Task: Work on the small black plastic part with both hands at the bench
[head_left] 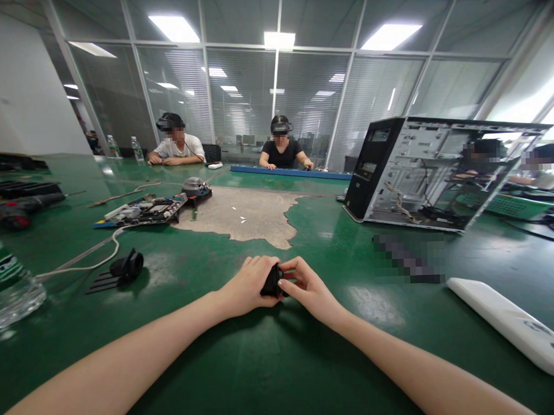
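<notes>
Just above the green table (246,366), in the middle of the view, a small black part (271,283) sits between my two hands. My left hand (250,284) is closed around its left side, with the back of the hand towards me. From the other side, my right hand (307,286) pinches the part's right edge between thumb and fingers. Much of the part is hidden by the hands, so its exact kind does not show. Off to the left lies another black part (127,268) with a round body and several flat prongs.
An opened computer case (371,174) stands at the right, near a white oblong device (503,320). At left are a circuit board (145,211), a water bottle (11,283) and a power drill (22,207). Two people sit across the table behind a blue bar (289,172).
</notes>
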Motion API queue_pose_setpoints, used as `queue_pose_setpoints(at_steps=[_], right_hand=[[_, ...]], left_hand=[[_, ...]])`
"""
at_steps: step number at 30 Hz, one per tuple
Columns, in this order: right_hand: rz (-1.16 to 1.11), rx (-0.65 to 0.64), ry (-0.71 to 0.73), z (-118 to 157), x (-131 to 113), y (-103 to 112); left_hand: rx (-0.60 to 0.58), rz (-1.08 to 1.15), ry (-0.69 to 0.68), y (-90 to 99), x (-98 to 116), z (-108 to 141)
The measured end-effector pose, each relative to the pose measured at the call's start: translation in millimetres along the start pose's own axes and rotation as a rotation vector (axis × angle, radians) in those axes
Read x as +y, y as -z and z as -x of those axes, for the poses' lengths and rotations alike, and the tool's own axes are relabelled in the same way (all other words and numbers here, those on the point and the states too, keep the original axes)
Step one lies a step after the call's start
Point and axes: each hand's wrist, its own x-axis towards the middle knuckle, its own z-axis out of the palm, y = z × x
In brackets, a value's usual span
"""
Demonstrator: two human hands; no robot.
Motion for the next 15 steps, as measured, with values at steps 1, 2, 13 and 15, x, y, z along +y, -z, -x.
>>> queue_pose_setpoints(at_steps=[1,2,13,15], right_hand=[[0.012,0.007,-0.005,-0.5,0.2,0.3],[0.024,0.012,-0.013,-0.9,0.2,0.6],[-0.04,-0.042,0.014,1.1,-1.5,-0.1],[-0.036,-0.03,0.013,0.8,0.5,0.0]], left_hand=[[-0.002,0.002,-0.001,0.2,0.2,-0.1],[-0.005,0.005,-0.002,0.4,0.4,-0.2],[-0.003,-0.017,0.001,0.1,0.5,-0.1],[0.001,-0.015,0.004,0.0,0.7,-0.4]])
